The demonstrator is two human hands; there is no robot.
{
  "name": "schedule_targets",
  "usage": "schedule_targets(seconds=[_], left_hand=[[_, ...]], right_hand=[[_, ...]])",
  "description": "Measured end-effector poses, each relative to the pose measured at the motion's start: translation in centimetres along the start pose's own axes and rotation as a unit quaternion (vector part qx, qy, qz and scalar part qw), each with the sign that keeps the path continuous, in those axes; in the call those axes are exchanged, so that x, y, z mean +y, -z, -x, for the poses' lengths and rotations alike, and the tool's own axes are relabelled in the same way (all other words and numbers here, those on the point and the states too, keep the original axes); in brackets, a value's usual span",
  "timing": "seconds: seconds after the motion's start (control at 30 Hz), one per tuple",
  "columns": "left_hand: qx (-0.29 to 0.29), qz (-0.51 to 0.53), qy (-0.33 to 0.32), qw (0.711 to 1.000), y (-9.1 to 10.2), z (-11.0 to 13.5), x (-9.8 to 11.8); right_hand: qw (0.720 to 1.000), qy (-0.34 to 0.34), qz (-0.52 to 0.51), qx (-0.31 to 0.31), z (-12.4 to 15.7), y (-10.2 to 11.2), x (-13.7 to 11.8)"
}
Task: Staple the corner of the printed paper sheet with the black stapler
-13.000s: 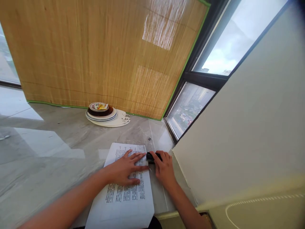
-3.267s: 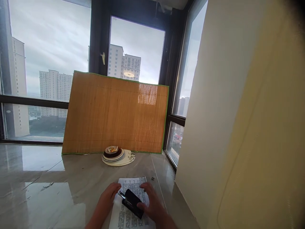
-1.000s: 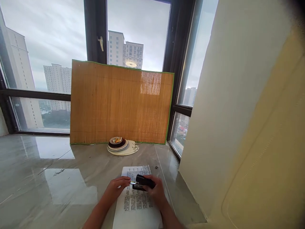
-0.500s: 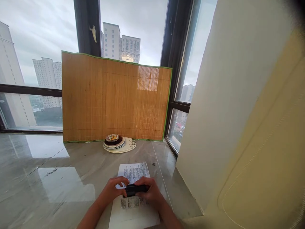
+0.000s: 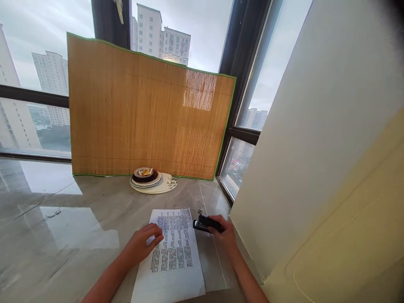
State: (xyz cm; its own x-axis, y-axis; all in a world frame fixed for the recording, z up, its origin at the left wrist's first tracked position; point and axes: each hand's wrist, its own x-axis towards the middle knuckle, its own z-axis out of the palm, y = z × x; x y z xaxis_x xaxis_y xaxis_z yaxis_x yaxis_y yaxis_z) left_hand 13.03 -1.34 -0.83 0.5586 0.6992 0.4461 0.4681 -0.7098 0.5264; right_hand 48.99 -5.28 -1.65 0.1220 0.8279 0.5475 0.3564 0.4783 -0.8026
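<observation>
My right hand [image 5: 224, 230] grips a black stapler [image 5: 206, 223] at its rear end. Its front points left, over the right edge of a printed sheet of paper [image 5: 176, 275], and its two arms look slightly parted at the front. The sheet lies flat on the grey stone surface, with dense columns of text across its middle. Over the left side of this paper hovers my left hand [image 5: 143, 243], its fingers and thumb curved and slightly apart, with nothing visible between them. A small dark bit [image 5: 200, 211] lies beside the stapler, too small to name.
Stacked plates [image 5: 145, 181] stand on an oval white board [image 5: 170, 184] beyond the paper. A bamboo mat [image 5: 142, 113] with green edging leans against the window. At the right a pale wall [image 5: 284, 147] bounds the marble ledge [image 5: 104, 202].
My left hand has let go of the stapler and moved left. With the stapler, my right hand has shifted right and up, off the middle of the paper. The camera view has tilted down.
</observation>
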Motion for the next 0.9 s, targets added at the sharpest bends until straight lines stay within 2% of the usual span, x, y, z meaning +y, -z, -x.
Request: schedule_targets(seconds=[0.1,0.2,0.3,0.4,0.63,0.9], left_hand=[[-0.098,-0.045,-0.07,0.992,-0.2,-1.7,1.9],[-0.179,-0.045,-0.126,0.975,-0.7,-4.5,3.9],[-0.218,-0.067,-0.118,0.967,-1.9,-6.9,4.6],[-0.257,-0.081,-0.105,0.957,-3.4,-7.6,4.1],[-0.261,-0.046,-0.134,0.955,-4.5,-7.3,3.5],[-0.204,-0.031,-0.138,0.969,-6.4,-6.6,2.6]], right_hand=[[0.998,-0.003,0.063,-0.018,-0.3,2.5,1.0],[0.996,-0.003,0.072,-0.056,-0.2,2.4,1.3],[0.996,-0.004,0.064,-0.067,-0.3,1.7,1.5],[0.995,-0.004,0.071,-0.069,-0.5,1.5,1.8],[0.99,0.036,0.098,-0.091,-0.6,1.5,1.3],[0.978,0.078,0.161,-0.104,-0.4,1.6,0.7]])
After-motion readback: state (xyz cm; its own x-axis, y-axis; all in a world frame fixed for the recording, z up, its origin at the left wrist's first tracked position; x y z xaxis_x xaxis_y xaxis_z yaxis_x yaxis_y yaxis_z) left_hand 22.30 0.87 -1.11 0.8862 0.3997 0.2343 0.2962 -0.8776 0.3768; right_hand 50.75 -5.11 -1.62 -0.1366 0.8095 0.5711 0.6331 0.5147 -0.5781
